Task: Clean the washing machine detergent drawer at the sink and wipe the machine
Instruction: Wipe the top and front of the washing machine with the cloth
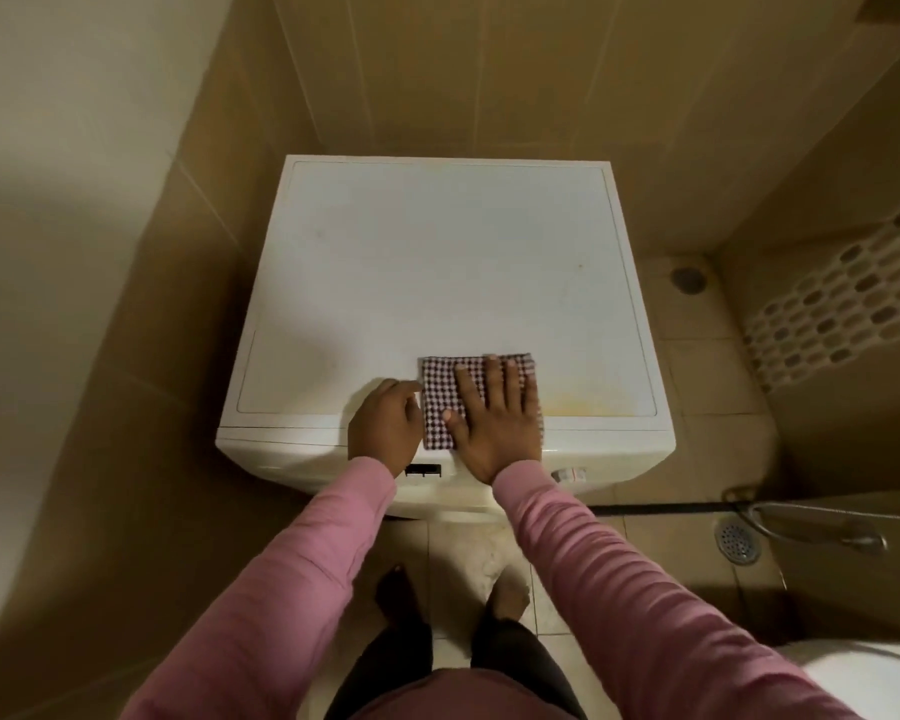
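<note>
The right hand (494,413) is laid flat, fingers spread and pointing far, on a folded checked cloth (440,402) at the near edge of the washer (437,262) top. The left hand (385,426) is curled loosely just left of the cloth, touching its edge; nothing is gripped. The cloth's long axis runs near to far.

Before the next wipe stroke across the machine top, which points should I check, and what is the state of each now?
1. Checkered cloth lies flat on the washing machine top: ok.
2. Right hand pressed flat on the cloth, fingers spread: ok.
3. Left hand at the cloth's left edge, on the front rim: ok.
4. Surface ahead free of objects: ok.
5. Yellowish stain near the front right corner removed: not ok.
6. Cloth damp enough: cannot tell.
</note>
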